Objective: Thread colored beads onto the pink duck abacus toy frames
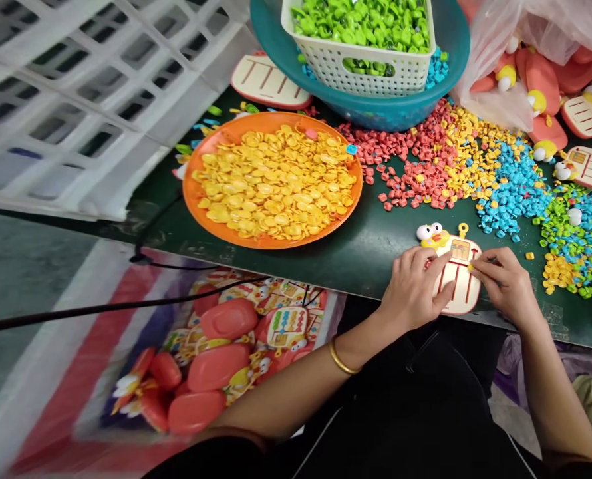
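Observation:
A cream toy board point(459, 293) with dark red slots lies at the table's front edge. Its yellow duck head point(433, 236) has big white eyes, and a small yellow loop stands at its top. My left hand point(416, 286) grips the board from its left side, thumb and fingers on its face. At the right edge, my right hand point(505, 283) pinches a small yellow piece point(470, 267) against the board near a slot. The fingers partly hide that piece.
An orange plate point(196, 211) holds yellow discs. Behind it, a white basket point(320, 63) of green pieces sits in a teal basin point(266, 40). Loose red pieces point(420, 166) and blue pieces point(510, 189) are heaped behind the board. A white crate point(66, 113) stands left; finished-looking toys point(221, 366) fill a bag below.

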Demonstrator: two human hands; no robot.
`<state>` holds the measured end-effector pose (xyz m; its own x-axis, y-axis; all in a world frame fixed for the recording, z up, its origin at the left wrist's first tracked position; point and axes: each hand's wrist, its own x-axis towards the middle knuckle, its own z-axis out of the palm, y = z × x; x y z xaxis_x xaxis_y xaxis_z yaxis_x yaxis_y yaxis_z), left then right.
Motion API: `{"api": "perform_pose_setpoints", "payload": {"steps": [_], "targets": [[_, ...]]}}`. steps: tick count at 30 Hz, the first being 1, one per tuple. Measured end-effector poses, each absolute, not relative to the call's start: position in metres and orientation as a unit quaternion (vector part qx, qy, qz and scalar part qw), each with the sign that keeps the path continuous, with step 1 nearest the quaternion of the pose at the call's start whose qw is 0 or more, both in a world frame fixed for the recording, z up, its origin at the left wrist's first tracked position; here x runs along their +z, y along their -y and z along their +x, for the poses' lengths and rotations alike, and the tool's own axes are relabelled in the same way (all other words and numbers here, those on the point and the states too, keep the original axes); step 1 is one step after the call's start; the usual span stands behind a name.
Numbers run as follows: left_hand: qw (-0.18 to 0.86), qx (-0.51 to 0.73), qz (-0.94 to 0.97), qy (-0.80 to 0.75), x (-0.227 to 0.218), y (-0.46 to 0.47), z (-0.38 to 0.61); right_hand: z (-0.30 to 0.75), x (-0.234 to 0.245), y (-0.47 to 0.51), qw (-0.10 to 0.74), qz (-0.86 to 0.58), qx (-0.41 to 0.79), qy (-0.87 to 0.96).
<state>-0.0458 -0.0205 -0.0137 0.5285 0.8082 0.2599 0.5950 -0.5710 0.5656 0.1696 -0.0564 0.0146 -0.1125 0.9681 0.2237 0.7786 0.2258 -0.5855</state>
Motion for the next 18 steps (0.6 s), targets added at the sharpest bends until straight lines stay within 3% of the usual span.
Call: {"api": "perform_pose_setpoints", "payload": {"steps": [5, 9, 12, 18], "targets": [[0.233, 0.255, 0.852, -0.394, -0.014, 0.019, -0.046, 0.133, 0.001, 0.055, 0.335, -0.623, 0.117, 0.697], [0.234, 0.277, 0.846, -0.391, -0.015, 0.019, -0.049, 0.138, 0.007, 0.03, 0.357, -0.622, 0.149, 0.681], [0.219, 0.28, 0.857, -0.373, -0.015, 0.02, -0.05, 0.163, 0.015, -0.009, 0.383, -0.669, 0.087, 0.631], [0.214, 0.299, 0.856, -0.364, -0.012, 0.021, -0.05, 0.171, 0.006, -0.077, 0.214, -0.639, 0.047, 0.737]]}}
